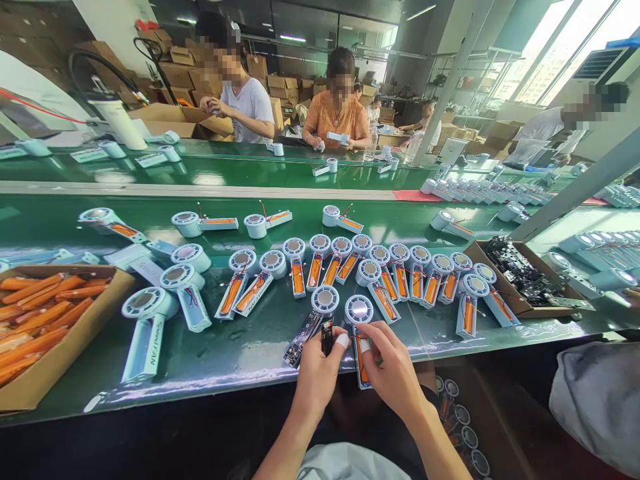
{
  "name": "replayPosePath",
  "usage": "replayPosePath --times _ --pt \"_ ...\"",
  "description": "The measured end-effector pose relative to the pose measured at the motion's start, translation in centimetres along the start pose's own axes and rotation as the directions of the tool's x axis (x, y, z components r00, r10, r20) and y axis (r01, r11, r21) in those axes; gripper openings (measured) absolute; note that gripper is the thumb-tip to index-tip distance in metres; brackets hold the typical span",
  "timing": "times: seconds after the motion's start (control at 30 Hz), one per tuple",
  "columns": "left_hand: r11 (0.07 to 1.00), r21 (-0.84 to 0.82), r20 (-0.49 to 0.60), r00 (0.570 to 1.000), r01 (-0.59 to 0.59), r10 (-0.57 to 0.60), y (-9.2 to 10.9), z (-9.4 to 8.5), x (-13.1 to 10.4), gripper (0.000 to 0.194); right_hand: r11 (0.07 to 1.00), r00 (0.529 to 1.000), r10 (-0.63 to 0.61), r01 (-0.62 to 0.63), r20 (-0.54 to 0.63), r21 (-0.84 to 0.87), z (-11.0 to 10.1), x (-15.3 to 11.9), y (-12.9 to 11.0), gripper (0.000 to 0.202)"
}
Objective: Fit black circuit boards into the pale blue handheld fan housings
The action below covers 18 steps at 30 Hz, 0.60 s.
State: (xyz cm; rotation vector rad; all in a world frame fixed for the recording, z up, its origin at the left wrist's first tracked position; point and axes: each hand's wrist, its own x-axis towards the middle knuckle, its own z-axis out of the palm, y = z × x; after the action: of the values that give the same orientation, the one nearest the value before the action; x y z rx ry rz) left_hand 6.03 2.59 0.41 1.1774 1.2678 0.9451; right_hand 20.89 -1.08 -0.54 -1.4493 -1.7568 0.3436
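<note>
My left hand (320, 367) is closed, pinching a small black circuit board (327, 335) between thumb and fingers. Just right of it, a light-blue handheld fan (359, 310) lies at the table's front edge, its opened handle showing an orange battery (362, 367). Bent over that handle, my right hand (390, 360) has its thumb and forefinger closed at the fan's upper handle, where thin red wires run; the exact pinch point is partly hidden. White covers sit on both thumbs. Left of my hands lies another fan (325, 300) with a dark circuit board (303, 337) along its handle.
Several fans with orange batteries (385, 300) form a row beyond my hands. A carton of orange batteries (95, 333) stands left, and a box of black circuit boards (530, 273) right. Across the green conveyor belt (300, 230), co-workers (337, 113) handle parts. More fans lie below the table.
</note>
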Motion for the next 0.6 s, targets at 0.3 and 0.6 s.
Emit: replayPosePath --times 0.3,0.6 --pt "0.999 -0.038 0.034 0.999 -0.001 0.003 0.2 -0.1 -0.1 0.029 0.989 0.993 0.072 -0.083 0.095 0.119 -0.4 1.2 -1.3 0.022" --pt "0.997 -0.063 0.083 0.996 0.038 -0.032 -0.8 -0.1 -0.1 0.037 0.979 0.996 0.062 -0.075 0.071 0.188 -0.2 1.3 -0.3 0.021"
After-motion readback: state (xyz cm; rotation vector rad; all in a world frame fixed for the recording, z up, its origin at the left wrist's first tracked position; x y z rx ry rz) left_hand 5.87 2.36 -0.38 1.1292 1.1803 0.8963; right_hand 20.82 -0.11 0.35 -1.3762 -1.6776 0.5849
